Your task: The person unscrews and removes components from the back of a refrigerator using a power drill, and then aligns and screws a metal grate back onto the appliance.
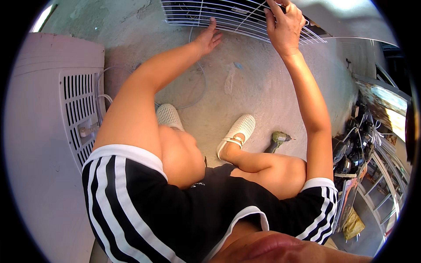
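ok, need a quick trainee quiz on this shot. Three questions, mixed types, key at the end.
1. Which hand is gripping the white wire grille?
2. True or false: the green power drill is held in the left hand.
3. The wearer's shoes are: (a) black, (b) cream, (c) red.

Key
1. The right hand.
2. False; it lies on the floor, and the left hand is open with its fingers spread.
3. b.

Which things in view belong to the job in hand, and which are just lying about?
Job, apparently:
white wire rack, right hand on it, left hand at its edge
possibly the green drill, unheld

Seemingly lying about:
crumpled yellow item
heap of dark parts
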The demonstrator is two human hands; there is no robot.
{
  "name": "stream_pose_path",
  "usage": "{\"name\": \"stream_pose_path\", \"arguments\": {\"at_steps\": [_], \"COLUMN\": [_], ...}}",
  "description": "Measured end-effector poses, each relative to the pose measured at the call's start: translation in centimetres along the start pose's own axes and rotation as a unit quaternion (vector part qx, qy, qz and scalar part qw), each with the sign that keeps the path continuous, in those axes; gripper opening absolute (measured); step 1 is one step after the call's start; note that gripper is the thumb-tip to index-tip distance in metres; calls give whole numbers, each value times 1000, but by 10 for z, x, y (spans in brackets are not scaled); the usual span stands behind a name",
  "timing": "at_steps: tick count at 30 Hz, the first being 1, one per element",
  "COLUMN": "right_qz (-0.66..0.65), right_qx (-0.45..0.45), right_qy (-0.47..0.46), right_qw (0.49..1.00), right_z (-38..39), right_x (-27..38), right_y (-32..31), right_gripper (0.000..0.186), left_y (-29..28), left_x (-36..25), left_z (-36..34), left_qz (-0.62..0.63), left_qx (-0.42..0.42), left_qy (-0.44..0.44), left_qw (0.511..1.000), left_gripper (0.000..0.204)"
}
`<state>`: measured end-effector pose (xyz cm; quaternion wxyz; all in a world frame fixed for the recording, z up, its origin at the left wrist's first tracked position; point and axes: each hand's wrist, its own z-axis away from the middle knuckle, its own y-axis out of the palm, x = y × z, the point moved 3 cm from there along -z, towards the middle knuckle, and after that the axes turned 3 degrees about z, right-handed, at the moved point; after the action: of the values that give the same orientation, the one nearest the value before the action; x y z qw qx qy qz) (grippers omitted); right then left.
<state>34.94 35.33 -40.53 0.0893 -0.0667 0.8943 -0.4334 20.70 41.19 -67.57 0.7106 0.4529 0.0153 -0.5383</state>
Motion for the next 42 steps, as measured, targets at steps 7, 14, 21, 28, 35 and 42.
{"name": "stream_pose_path", "arguments": {"at_steps": [7, 14, 21, 28, 35, 42], "right_qz": [-54, -31, -66, -89, -91, -71], "right_qx": [-76, 62, 80, 79, 54, 32], "right_qy": [26, 62, 59, 61, 54, 60], "right_qw": [995, 996, 993, 991, 993, 995], "right_z": [14, 45, 43, 44, 46, 46], "right_x": [24, 17, 19, 16, 15, 16], "right_y": [21, 42, 43, 44, 41, 44], "right_gripper": [58, 70, 57, 50, 42, 39], "left_y": [-13, -4, -11, -6, 5, 3], "left_x": [-21, -11, -15, -14, -13, -17], "left_z": [11, 3, 1, 5, 12, 13], "left_qz": [-7, -15, -34, -38, -14, -13], "left_qx": [-5, 23, 40, 29, 8, 20], "left_qy": [12, -42, -18, -36, -47, -53], "left_qw": [1000, 999, 998, 998, 999, 998], "left_gripper": [109, 109, 108, 102, 95, 93]}}
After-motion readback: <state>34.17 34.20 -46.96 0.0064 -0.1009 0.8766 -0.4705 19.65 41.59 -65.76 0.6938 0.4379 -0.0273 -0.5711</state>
